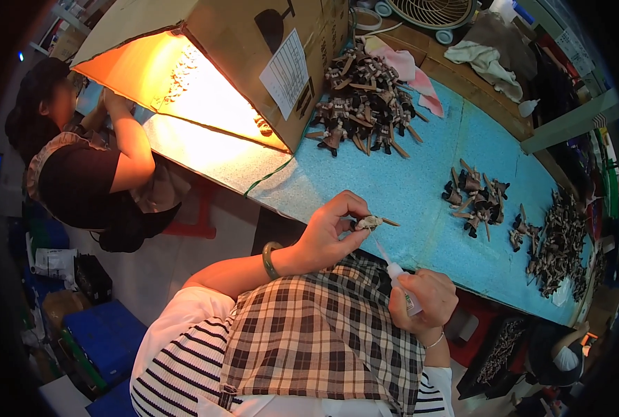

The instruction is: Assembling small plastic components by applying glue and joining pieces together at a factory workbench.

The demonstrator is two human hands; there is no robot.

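Observation:
My left hand [334, 229] pinches a small figurine [369, 222], pale with a thin brown piece sticking out to the right, just above the near edge of the blue table. In my right hand [428, 300] is a small white glue bottle [401, 283] with a long thin nozzle. The nozzle tip points up and left and is close to the figurine's underside; whether they touch I cannot tell. A loose group of similar brown figurines [476, 198] lies on the table to the right, and a large pile of figurines [365, 101] sits farther back.
A lit cardboard box [254, 62] stands open at the left of the blue table [421, 201]. Small dark parts [563, 240] are heaped at the right end. A fan [431, 8] and cloths [487, 59] are behind. Another person [80, 167] works on the left.

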